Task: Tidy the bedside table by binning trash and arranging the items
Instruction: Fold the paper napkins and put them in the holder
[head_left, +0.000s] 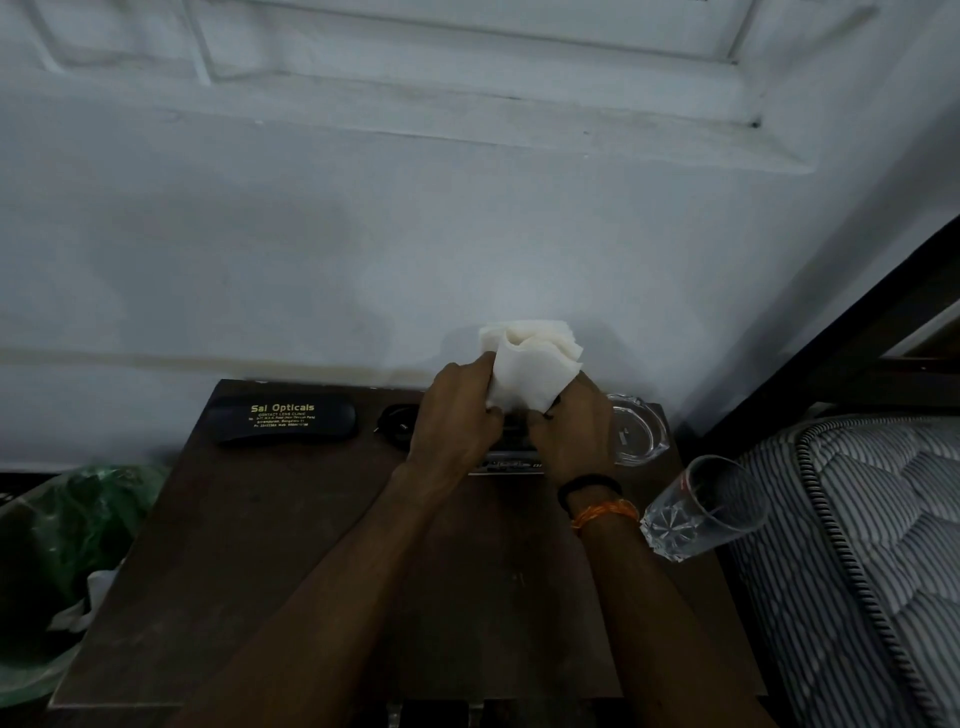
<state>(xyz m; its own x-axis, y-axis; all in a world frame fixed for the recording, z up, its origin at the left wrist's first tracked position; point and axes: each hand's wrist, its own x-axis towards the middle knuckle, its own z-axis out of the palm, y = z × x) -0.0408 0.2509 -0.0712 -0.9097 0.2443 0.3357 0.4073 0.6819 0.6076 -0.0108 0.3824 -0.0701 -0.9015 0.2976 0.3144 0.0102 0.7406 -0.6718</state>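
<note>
- A bin (57, 561) lined with a green bag is seen at 9 o'clock, just beside the table's left edge; white paper scraps (85, 597) lie in it.
- A dark wooden table (249, 571) fills the lower middle, pushed against a pale wall (363, 234).
- A black glasses case (283, 419) with gold lettering is laid flat near the table's back edge, at 10 o'clock from the table's centre.
- A small dark round item (397, 423) is seen just right of the case, partly hidden by the left hand; what it is cannot be told.
- The left hand (457, 421) is curled, and the lower left side of a white tissue (530, 364) is gripped by its fingers.
- The tissue is crumpled and held up between both hands above the table's back edge, at 12 o'clock from the table's centre.
- The right hand (569, 434) is curled round the tissue's lower right side; a black band and an orange thread are worn on its wrist.
- A dark flat object (511, 462) with pale print lies beneath the hands, mostly hidden.
- A clear glass ashtray (639, 434) rests at the table's back right corner, just beside the right hand.
- A clear tumbler (704, 506) stands at 3 o'clock, at the table's right edge.
- A striped mattress (857, 545) lies beside the table, at 4 o'clock.
</note>
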